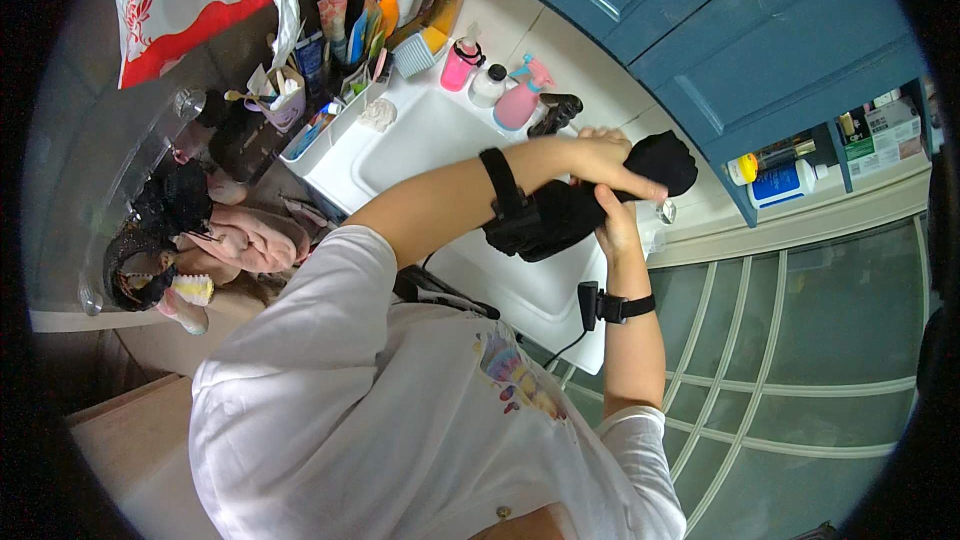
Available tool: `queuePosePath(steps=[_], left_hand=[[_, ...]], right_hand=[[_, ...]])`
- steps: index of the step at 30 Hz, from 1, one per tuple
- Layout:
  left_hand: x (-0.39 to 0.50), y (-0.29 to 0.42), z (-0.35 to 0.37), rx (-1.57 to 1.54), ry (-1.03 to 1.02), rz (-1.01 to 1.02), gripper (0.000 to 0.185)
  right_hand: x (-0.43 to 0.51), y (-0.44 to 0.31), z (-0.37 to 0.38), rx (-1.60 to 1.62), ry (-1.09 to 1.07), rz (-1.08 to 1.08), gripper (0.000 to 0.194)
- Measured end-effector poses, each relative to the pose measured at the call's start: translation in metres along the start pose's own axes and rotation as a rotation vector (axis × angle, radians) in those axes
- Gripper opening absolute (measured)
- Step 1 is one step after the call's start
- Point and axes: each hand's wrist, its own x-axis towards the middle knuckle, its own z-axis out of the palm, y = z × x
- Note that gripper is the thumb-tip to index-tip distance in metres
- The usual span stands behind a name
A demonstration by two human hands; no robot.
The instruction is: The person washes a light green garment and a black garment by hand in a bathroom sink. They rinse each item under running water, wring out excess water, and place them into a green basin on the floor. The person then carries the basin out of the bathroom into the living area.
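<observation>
Black cloth [559, 219] is bunched between my two hands above the white washbasin [409, 139]; its exact kind cannot be told. My left hand [600, 157] reaches across from the left and grips the cloth from above, with fingers partly hidden behind it. Below it, my right hand [619, 221] pinches the cloth, thumb pointing up. One bunched end of the cloth sticks out past the hands at the upper right, while a larger part hangs at the lower left. Black straps with small devices circle both wrists.
A pink spray bottle [517, 103], a white bottle [489, 86] and a pink pump bottle [460, 66] line the basin's back edge. Blue cabinets [675, 22] overhang at upper right. Toiletries [367, 22] crowd the left, near a red-and-white bag [187, 7]. A glass partition [810, 315] stands right.
</observation>
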Motion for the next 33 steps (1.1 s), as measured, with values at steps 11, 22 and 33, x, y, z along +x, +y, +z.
queuePosePath(steps=[11,22,33], left_hand=[[0.009,-0.078,0.041,-1.515,-0.524,0.172,0.042],[-0.01,-0.054,0.096,-0.037,0.305,-0.119,0.078],[0.013,-0.073,0.111,0.18,0.515,-0.09,0.055]], right_hand=[[0.012,-0.044,-0.001,0.19,-0.213,-0.034,0.022],[0.041,0.024,-0.007,-0.301,0.626,-0.075,0.017],[0.062,0.056,-0.024,-0.38,0.822,-0.13,0.018]])
